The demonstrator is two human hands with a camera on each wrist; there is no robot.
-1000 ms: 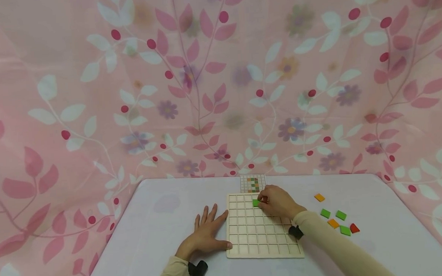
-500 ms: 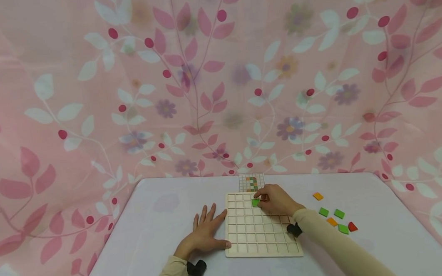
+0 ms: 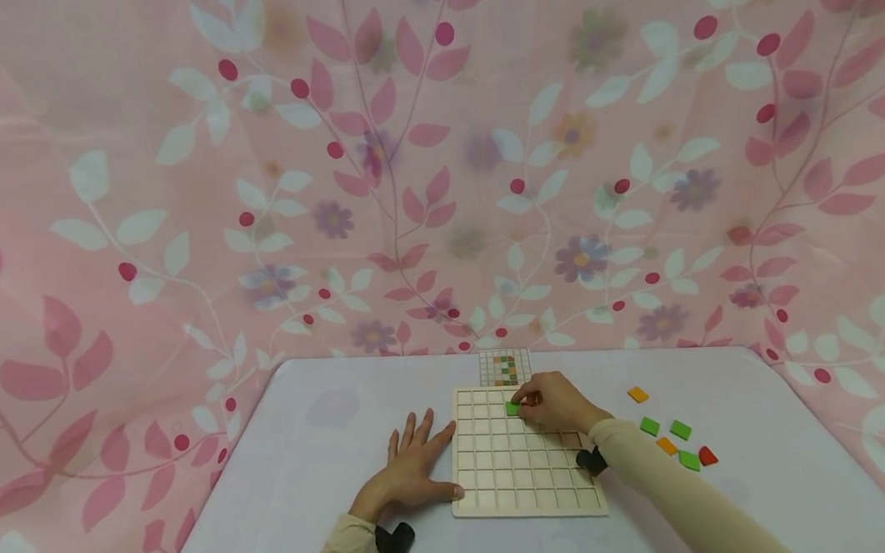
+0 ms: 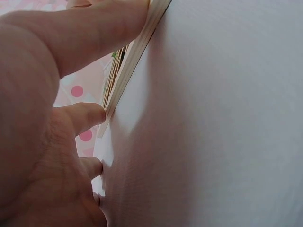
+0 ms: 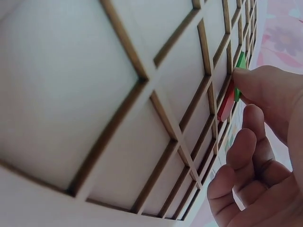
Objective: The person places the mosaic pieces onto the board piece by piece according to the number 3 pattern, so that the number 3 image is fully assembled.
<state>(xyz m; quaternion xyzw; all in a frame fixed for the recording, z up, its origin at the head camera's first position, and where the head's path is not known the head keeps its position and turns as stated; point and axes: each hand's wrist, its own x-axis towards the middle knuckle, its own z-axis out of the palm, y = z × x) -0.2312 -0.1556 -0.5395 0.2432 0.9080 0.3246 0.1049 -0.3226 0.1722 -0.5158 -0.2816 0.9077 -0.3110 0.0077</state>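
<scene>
My right hand (image 3: pixel 557 401) pinches a red tile (image 5: pixel 226 101) with thumb and fingertips over the far part of a pale wooden grid board (image 3: pixel 500 457). Right beside the red tile sits a green tile (image 3: pixel 513 408), in a cell of the second row; its edge also shows in the right wrist view, against the thumb. Fingers hide most of the red tile in the head view. My left hand (image 3: pixel 409 470) lies spread on the table, with thumb and index fingertip touching the board's left edge (image 4: pixel 137 49).
A small pattern card (image 3: pixel 505 367) with coloured squares lies just behind the board. To the right are loose tiles: several green ones (image 3: pixel 680 429), two orange ones (image 3: pixel 638 394) and a red one (image 3: pixel 708 455) with a curved side. A floral curtain (image 3: pixel 438 185) hangs behind the table.
My right fingertips shift slightly and now cover more of the green tile's far corner. The left hand and the board stay put; the head view shifts a little.
</scene>
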